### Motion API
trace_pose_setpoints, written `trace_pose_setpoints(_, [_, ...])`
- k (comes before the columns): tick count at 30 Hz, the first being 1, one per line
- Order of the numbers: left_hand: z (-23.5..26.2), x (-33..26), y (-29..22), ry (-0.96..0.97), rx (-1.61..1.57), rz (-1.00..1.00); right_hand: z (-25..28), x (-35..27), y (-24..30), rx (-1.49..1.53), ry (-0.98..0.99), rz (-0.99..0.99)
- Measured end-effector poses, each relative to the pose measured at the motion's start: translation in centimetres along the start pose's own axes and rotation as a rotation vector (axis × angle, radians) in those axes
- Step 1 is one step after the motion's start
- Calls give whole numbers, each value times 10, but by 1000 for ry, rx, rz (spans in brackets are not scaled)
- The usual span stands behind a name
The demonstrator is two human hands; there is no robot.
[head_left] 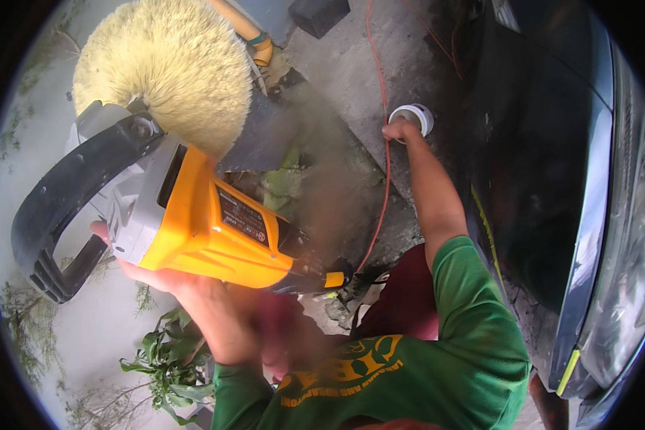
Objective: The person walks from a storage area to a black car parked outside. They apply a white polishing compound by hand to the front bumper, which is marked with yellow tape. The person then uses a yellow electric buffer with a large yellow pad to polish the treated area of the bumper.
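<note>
My left hand (166,278) is closed under the grey and orange body of a power polisher (211,233), holding it up on the left. The polisher has a black D-shaped handle (86,179) and a large, round, cream wool pad (165,68) facing away from me. My right arm reaches far forward, and my right hand (400,130) grips the near side of a small white round tub (424,117) low over the ground. Its fingers are partly hidden at the rim. What the tub holds cannot be made out.
A thin orange-red cord (385,165) runs along the concrete beside the tub. On the right stands a dark car (552,158). A dark block (319,16) and an orange pipe (254,43) are at the far side. A leafy plant (172,358) grows at lower left.
</note>
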State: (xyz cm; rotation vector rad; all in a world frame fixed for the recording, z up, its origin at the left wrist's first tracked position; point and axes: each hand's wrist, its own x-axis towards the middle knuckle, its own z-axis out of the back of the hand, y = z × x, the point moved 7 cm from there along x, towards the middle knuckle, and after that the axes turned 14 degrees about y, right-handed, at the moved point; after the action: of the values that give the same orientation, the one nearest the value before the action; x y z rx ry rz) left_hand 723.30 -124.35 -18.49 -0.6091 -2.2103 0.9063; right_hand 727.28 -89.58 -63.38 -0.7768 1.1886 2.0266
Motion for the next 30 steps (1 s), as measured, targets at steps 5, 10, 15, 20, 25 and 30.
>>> trace_pose_setpoints(5, [3, 31, 28, 118, -119, 46, 18, -3, -9, -75, -88, -20])
trace_pose_setpoints(10, [40, 72, 110, -154, -53, 173, 24, -13, -48, -65, -147, 32])
trace_pose_setpoints(15, [71, 91, 213, -32, -283, 466, 21, -60, -50, 97, -147, -77])
trace_pose_setpoints(20, [77, 100, 280, -13, -374, 632, 12, -76, -50, 194, -169, -167])
trace_pose_setpoints(25, [62, 95, 289, -79, -357, 713, 0, -59, -50, 260, -198, -196])
trace_pose_setpoints(30, [65, 102, 303, 51, -325, 777, -3, -43, -47, 328, -184, -182])
